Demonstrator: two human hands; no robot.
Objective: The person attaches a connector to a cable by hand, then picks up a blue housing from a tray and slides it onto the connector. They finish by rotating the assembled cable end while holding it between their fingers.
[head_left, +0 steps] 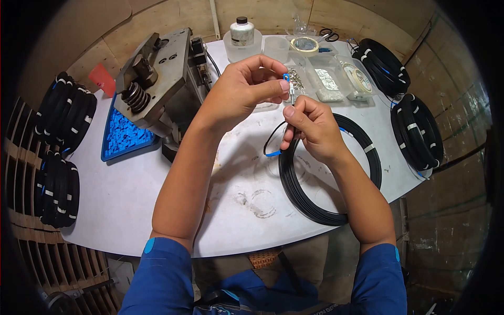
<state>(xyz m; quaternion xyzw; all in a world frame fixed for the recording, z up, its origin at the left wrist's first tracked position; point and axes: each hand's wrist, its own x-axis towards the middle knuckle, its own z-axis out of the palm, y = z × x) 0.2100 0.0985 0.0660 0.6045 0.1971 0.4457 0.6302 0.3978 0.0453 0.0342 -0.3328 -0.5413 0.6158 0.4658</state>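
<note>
My left hand (247, 89) is raised over the table, thumb and fingers pinched on a small blue connector (286, 77). A thin white and silvery stem (292, 94) runs from the connector down to my right hand (315, 131). That hand is closed on the end of a black cable (269, 139), fingertips close below the stem. The cable loops out to the left of my right hand and has a blue sleeve (273, 154) on it. Under my right hand and forearm lies a large coil of black cable (302, 202) with white tape bands.
Left stands a metal press (173, 68) beside a blue tray (128, 150) of small blue pieces. Behind my hands are clear bins (326, 81), tape rolls (304, 44), scissors (329, 34) and a bottle (242, 32). Taped cable coils (417, 131) sit at both sides.
</note>
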